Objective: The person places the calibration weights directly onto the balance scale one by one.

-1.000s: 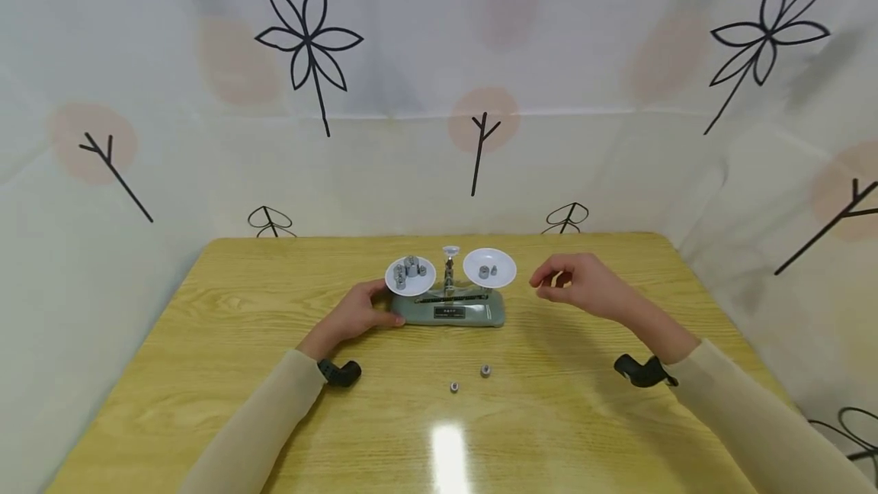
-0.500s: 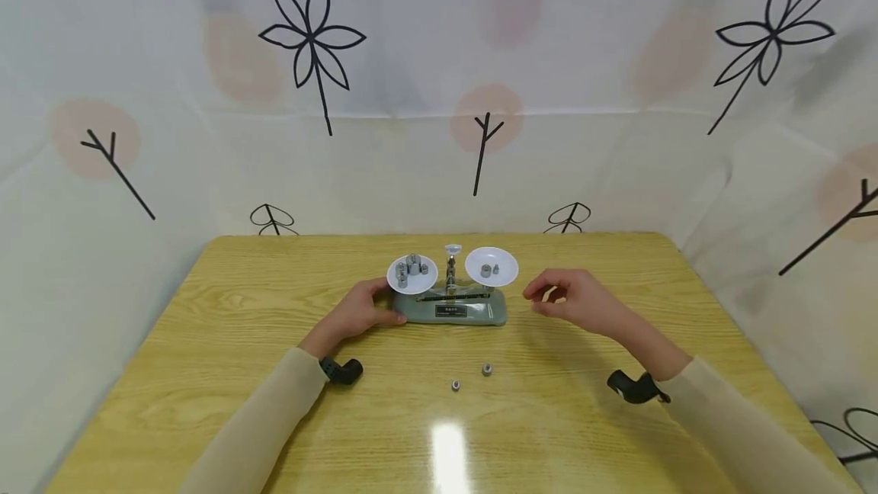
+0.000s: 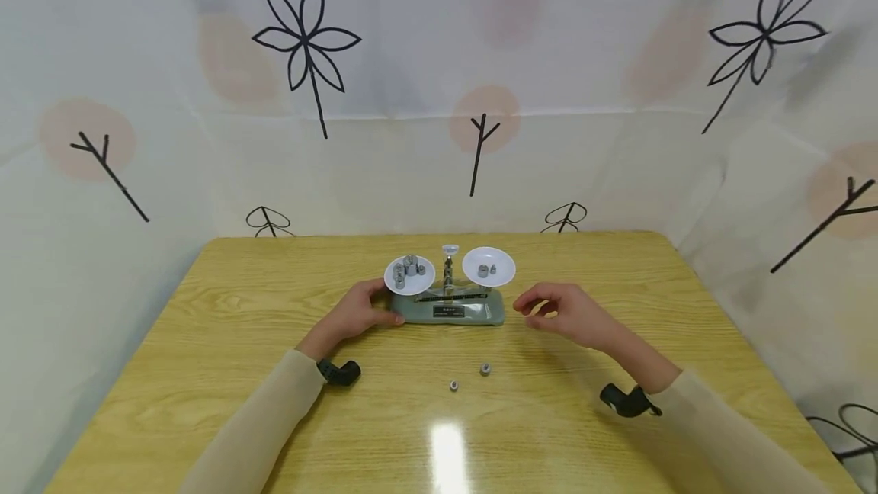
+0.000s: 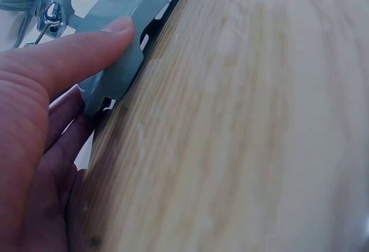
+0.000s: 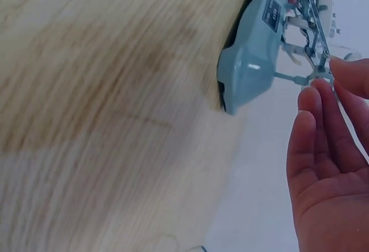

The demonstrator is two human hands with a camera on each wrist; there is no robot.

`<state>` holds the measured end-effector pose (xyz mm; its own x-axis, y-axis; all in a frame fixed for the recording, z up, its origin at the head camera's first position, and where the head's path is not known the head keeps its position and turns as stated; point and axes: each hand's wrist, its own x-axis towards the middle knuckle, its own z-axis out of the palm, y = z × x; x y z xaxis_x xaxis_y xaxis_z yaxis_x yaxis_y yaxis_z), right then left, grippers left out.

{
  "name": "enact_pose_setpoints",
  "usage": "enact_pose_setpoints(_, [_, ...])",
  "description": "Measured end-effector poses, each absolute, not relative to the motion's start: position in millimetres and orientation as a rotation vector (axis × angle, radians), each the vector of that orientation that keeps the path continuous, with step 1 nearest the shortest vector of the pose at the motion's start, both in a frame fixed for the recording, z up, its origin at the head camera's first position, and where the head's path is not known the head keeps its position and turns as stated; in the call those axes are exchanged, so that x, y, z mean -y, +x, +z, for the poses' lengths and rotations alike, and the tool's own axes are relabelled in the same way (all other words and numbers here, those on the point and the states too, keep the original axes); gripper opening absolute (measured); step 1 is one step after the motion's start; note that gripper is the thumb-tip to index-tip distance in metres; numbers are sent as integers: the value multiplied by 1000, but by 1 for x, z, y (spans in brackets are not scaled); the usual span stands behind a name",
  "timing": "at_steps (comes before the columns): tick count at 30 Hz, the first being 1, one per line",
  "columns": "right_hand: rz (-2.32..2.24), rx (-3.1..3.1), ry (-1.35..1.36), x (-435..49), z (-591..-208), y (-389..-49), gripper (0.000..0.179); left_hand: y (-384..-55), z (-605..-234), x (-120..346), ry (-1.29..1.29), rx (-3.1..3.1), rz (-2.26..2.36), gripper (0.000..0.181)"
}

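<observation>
A balance scale (image 3: 485,316) with a grey-green base stands at mid-table in the head view. Several metal weights (image 3: 411,265) sit on its white left pan (image 3: 415,287); two small ones (image 3: 483,271) sit on the right pan (image 3: 499,257). My left hand (image 3: 352,313) grips the base's left end. In the left wrist view its thumb lies on the base (image 4: 130,7), with fingers around the end. Just right of the scale, my right hand (image 3: 575,317) hovers with loosely bent fingers, holding nothing visible. The right wrist view shows those fingers (image 5: 308,131) apart from the base.
Two small loose weights lie on the table in front of the scale: one (image 3: 485,370) nearer the base, the other (image 3: 453,386) closer to me. A patterned cloth (image 3: 384,174) hangs behind the wooden table (image 3: 261,288) and along its sides.
My right hand has lowered towards the table and moved slightly left, nearer the scale's base. The left hand keeps its grip, and the weights have stayed in place.
</observation>
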<state>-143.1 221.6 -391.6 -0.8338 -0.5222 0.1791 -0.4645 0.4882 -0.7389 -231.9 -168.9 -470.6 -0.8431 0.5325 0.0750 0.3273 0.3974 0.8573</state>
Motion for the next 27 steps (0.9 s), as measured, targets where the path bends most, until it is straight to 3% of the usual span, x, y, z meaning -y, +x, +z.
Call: enact_pose_setpoints(27, [-1334,-2436,-926,-206,-424,-126,25,-223,-469,166,752,-2417,1493,74])
